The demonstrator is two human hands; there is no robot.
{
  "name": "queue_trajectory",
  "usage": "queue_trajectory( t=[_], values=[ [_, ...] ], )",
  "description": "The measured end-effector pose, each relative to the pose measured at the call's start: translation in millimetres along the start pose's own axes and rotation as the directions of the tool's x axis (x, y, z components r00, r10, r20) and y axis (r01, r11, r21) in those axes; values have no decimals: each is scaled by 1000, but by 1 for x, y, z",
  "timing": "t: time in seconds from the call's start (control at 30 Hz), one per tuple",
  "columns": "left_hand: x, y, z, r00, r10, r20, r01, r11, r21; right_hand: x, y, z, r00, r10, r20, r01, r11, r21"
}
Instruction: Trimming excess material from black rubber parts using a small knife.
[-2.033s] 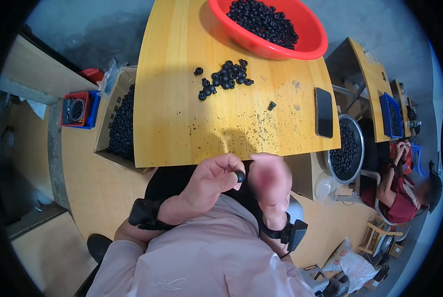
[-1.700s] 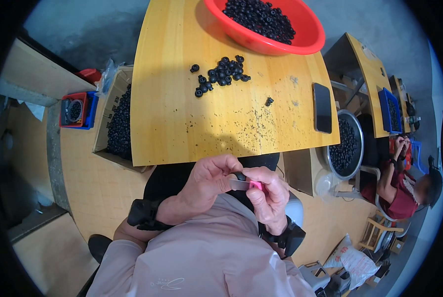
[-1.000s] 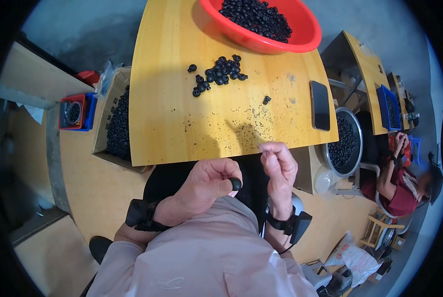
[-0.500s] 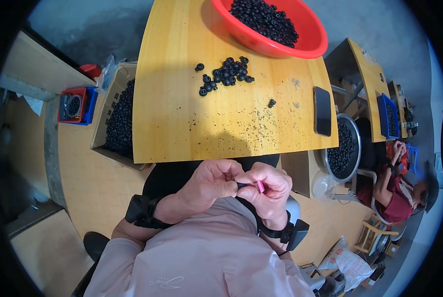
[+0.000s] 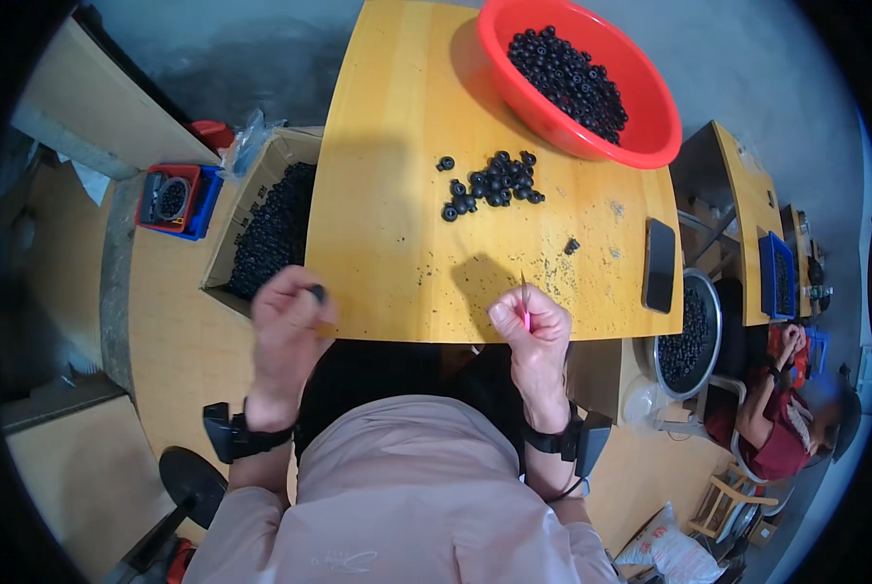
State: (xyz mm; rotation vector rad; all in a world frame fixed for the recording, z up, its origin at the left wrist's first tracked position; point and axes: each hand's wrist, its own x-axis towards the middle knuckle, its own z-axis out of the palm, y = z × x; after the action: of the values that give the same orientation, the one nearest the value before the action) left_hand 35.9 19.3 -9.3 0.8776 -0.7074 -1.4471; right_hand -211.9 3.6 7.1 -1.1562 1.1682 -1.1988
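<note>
My left hand [image 5: 286, 326] is closed and a little blurred, with a small round black part [image 5: 317, 292] at its fingertips. It hovers by the table's front left corner, near the carton of black parts [image 5: 275, 238]. My right hand [image 5: 536, 336] is closed around the pink handle of a small pointed blade [image 5: 524, 289], whose thin tip points away from me over the table's front edge. Beyond it on the wooden table [image 5: 387, 117] lies a loose cluster of black knob-like parts [image 5: 499, 181]. A single black part [image 5: 572, 246] lies apart, among dark crumbs.
A red basin [image 5: 650, 136] of black parts stands at the back right. A phone [image 5: 659, 265] lies on the right side. Beside the table sits a metal bowl [image 5: 716, 336] of parts. Blue and red trays [image 5: 202, 209] rest at left. A person [image 5: 781, 419] sits at far right.
My hands were together over my lap and have moved apart. The left went leftward to the carton side with the black part; the right rose to the table edge with the blade. The view shifted.
</note>
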Motion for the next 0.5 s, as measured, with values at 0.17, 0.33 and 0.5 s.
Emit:
queue_trajectory(
  t=[0.17, 0.33, 0.5],
  values=[
    [22, -8, -77, 909, 229, -348, 0, 835, 549, 37, 12, 18, 999, -10, -36, 5, 988, -152],
    [23, -6, -62, 917, 234, -322, -55, 876, 479, 77, 15, 39, 961, -250, 117, 258, 664, -702],
    [24, -5, -34, 941, 244, -235, -160, 932, 326, 85, 28, 42, 954, -228, 193, 280, 456, -845]
  ],
)
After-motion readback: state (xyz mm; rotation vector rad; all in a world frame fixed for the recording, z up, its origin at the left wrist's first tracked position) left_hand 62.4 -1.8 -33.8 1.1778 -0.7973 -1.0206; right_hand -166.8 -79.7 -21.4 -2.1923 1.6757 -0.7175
